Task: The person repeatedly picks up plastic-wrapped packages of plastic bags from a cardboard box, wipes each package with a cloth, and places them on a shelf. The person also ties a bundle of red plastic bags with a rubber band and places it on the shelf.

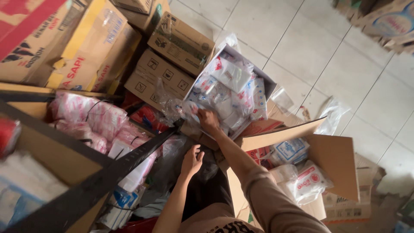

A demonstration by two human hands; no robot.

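My right hand [208, 121] reaches forward into an open grey cardboard box [266, 82] packed with several small white, red and blue plastic packets [228, 92], its fingers closed on one of the clear-wrapped packets near the box's front edge. My left hand [191, 160] hangs lower, fingers spread, over a dark plastic bag [207, 166] and holds nothing. Both forearms come up from the bottom of the view; the right one wears a brown sleeve.
A black metal shelf rail [129, 159] runs diagonally at left, with pink-and-white wrapped packs [92, 116] behind it. Brown cartons [177, 41] are stacked at top left. An open carton [334, 159] with more packets stands at right. Pale floor tiles [310, 47] lie beyond.
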